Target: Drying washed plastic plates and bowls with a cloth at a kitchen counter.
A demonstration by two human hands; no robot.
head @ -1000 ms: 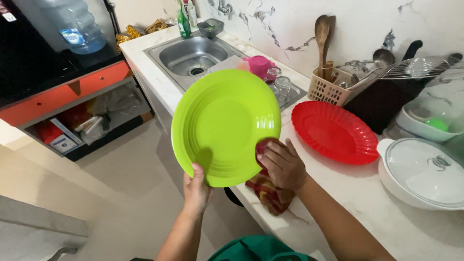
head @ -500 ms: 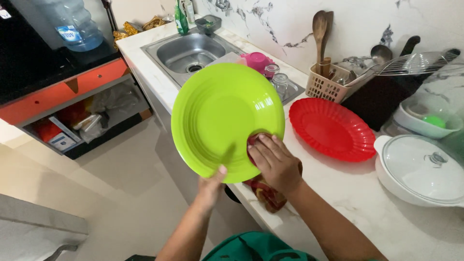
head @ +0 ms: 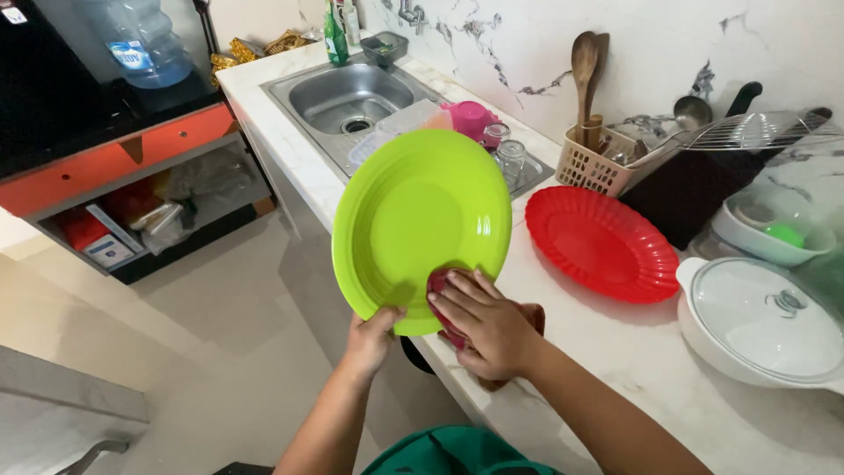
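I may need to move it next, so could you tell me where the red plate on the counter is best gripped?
Grip the red plate by its near rim, coming from the counter's front edge. It lies flat, face up, its fluted rim raised for fingers. That side is open; the basket and white lidded dish crowd the others.

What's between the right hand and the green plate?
In the head view, a red cloth lies pressed between the right hand and the green plate, near its lower rim; the left hand grips that rim.
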